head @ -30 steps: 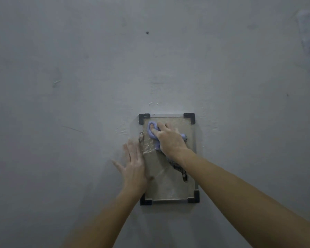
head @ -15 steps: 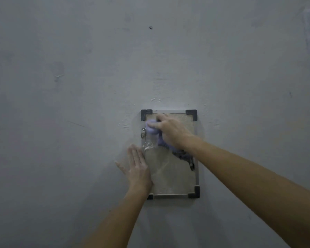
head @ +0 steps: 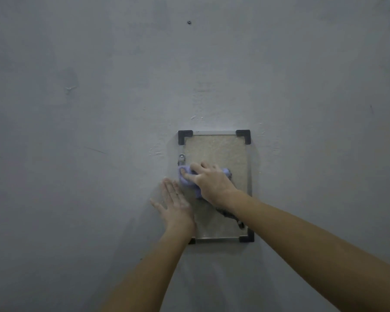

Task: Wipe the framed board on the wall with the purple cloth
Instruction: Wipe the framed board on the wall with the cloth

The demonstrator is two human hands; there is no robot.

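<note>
A small framed board (head: 218,149) with a beige face, metal edges and black corner caps hangs on the grey wall. My right hand (head: 212,183) grips the bunched purple cloth (head: 186,180) against the board's left middle. A dark end of the cloth (head: 229,216) trails down under my right wrist. My left hand (head: 175,203) lies flat with straight fingers on the wall and the board's lower left edge, hiding the lower left corner.
A small metal clip (head: 181,158) sits on the board's left edge above the cloth. A dark screw hole (head: 189,22) marks the wall high above. The grey wall (head: 77,131) around the board is bare and scuffed.
My right hand has slid the cloth down from the board's top left corner to its left middle. My left hand has stayed flat in place.
</note>
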